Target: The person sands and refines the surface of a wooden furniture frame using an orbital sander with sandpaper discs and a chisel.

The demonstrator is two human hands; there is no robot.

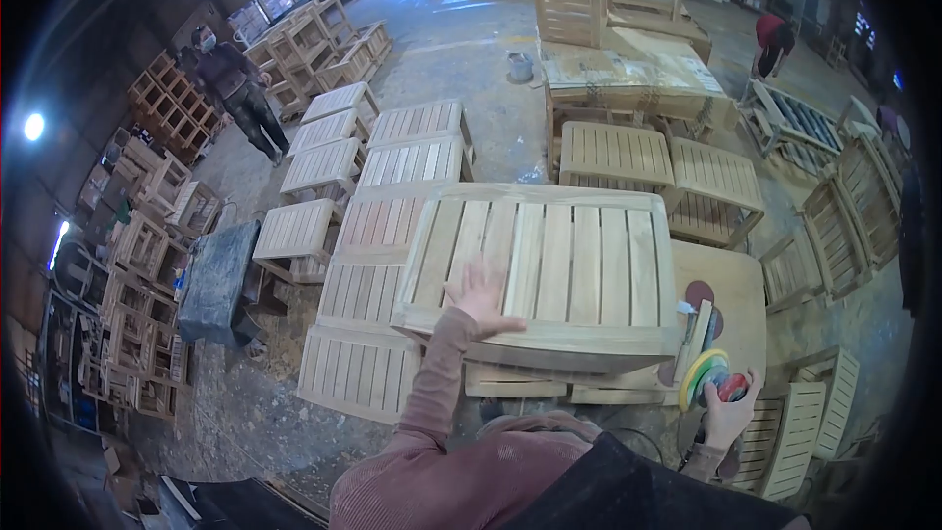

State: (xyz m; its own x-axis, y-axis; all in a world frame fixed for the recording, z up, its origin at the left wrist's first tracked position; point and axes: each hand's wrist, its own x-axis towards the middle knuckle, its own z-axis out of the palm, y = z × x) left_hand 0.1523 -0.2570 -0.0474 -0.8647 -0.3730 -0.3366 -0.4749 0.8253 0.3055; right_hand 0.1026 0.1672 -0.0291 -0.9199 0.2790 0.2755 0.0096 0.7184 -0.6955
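Long ribbed reddish-brown sleeves to wrists; dark apron or vest over chest; bare hands.

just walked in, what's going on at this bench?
A person stands at a workbench in a furniture workshop. Their left hand lies flat, fingers spread, on a pale slatted wooden tabletop. Their right hand grips a red sander with a green-rimmed disc, held beside the tabletop's near right corner. Similar slatted panels cover the floor, and another person stands at far left.
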